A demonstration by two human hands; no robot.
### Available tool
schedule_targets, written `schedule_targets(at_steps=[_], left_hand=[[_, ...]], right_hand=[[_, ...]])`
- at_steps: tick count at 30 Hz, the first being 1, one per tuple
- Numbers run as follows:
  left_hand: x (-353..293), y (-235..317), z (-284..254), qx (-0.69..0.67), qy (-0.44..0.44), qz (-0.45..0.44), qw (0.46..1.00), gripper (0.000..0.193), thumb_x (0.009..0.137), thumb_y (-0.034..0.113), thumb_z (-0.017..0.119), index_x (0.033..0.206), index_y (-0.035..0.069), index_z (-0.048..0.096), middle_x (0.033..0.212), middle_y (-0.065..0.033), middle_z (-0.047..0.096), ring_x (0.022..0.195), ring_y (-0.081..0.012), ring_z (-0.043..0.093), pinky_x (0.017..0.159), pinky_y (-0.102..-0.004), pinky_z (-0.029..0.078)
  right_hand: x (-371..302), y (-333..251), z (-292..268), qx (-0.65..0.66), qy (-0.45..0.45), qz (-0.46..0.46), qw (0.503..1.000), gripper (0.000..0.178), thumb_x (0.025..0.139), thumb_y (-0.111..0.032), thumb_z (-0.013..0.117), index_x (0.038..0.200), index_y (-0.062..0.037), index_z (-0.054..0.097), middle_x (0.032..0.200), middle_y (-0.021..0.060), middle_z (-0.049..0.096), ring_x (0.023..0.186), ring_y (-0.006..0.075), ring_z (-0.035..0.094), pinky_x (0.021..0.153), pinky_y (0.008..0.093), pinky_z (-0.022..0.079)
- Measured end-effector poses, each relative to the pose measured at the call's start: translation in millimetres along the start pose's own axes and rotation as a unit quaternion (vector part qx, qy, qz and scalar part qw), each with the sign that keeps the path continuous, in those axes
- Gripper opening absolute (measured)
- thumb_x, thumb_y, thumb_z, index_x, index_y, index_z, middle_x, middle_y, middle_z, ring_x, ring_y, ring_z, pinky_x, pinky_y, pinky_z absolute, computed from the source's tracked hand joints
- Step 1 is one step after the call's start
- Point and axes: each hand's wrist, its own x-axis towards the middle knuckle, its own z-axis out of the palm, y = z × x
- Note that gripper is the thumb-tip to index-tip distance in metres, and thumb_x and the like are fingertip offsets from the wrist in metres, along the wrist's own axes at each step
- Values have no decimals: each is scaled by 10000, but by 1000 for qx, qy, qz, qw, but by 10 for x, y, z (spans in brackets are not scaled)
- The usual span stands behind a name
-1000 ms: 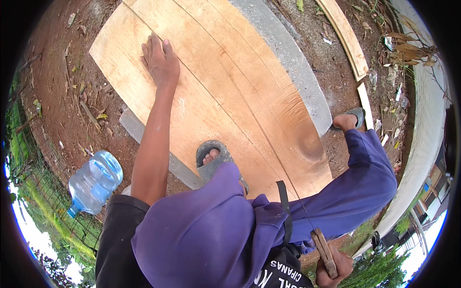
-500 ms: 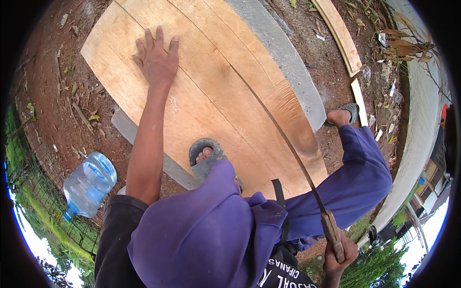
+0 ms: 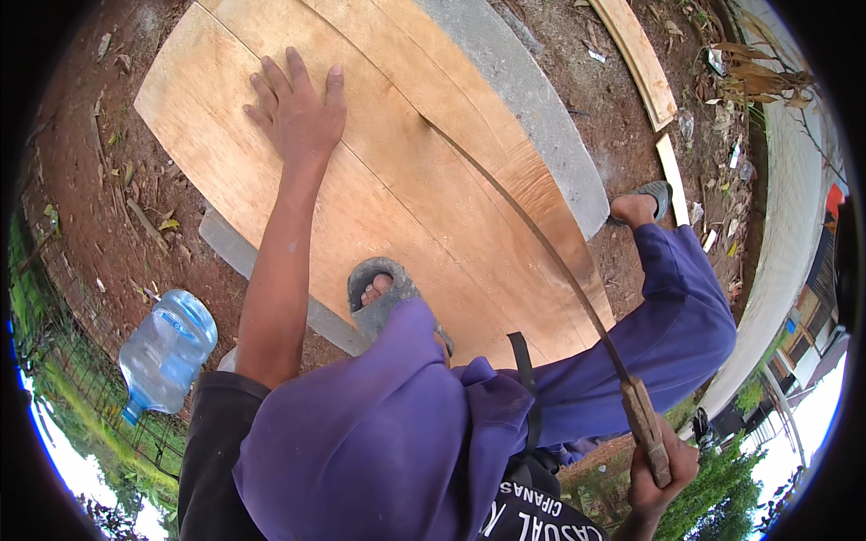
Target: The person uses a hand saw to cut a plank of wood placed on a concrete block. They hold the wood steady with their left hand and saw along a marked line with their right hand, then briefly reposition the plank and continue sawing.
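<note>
One bare left hand (image 3: 302, 117) presses palm down on a wooden board (image 3: 379, 203), inward of its left corner, all five fingers spread wide and nothing in its grasp. The right hand (image 3: 666, 464) is closed round the wooden handle of a saw (image 3: 647, 433), out past the board's lower right edge. From the handle the saw's narrow, dark blade (image 3: 548, 243), seen nearly edge-on, runs across the right edge of the lower part and up toward the board's middle, where a thin line carries on from its tip; how deep it sits in the wood I cannot tell. Fine lines cross the board lengthwise, and a dark, rippled grain pattern marks its right edge.

Near the lower left edge a foot in a grey sandal (image 3: 383, 296) stands on the board. The other foot (image 3: 639, 209) is on the soil off the right edge, and purple trousers (image 3: 622, 361) cover both legs. One grey slab (image 3: 555, 135) shows beyond the right edge, and a grey piece (image 3: 227, 242) juts out from under the left edge. Farther right lie two wooden strips (image 3: 640, 63), nearly end to end; beyond the left edge a clear blue water jug (image 3: 169, 356) lies on its side
</note>
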Motion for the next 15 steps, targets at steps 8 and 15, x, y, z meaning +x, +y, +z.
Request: schedule_targets(at_steps=[8,15], left_hand=[[92,119,-10,5,-37,4,999,1171,864,863,479,1651,45,192,1692,-314,99,1567,-521,-4,1178,-757,-36],[67,177,15,-11,-13,2,1000,1209,793,886,554,1648,95,227,1691,-302,122,1555,-544,27,1109,-837,-49]], right_hand=[[1129,-617,840,169,-150,-82,971,541,735,-11,694,1272,57,678,834,186,739,645,251,736,615,327,556],[1532,-681,1407,176,-144,-76,971,492,787,4,696,1278,39,680,836,177,738,697,182,742,644,285,556]])
